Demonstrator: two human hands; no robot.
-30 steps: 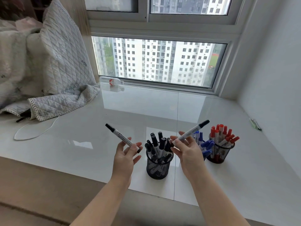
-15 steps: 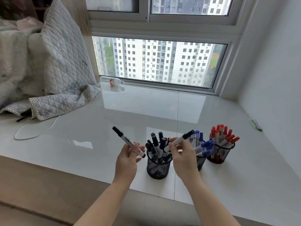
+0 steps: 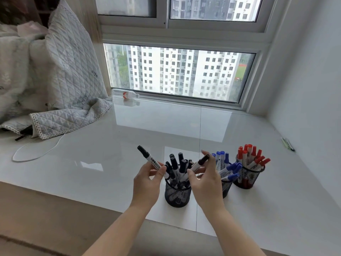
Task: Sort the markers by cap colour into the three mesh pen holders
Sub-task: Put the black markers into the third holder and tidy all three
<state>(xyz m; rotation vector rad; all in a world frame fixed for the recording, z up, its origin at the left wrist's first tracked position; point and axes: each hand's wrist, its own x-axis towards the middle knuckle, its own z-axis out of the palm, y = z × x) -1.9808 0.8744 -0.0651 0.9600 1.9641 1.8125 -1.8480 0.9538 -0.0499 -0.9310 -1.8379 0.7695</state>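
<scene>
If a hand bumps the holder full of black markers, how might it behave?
The black-marker holder probably slides easily: the white sill looks glossy. It may tip, since markers stand well above its rim. Its mesh wall looks stiff.

Black wire-mesh metal forms the pen holder (image 3: pixel 177 194) directly below the two grips, on a glossy white tiled worktop (image 3: pixel 129 145) that mirrors the window. The markers (image 3: pixel 177 167) show smooth plastic barrels with printed paper-like labels and matt black caps. Far left of the grips lies a quilted cloth blanket (image 3: pixel 70 100), soft and matt, edged in lace trim.
</scene>
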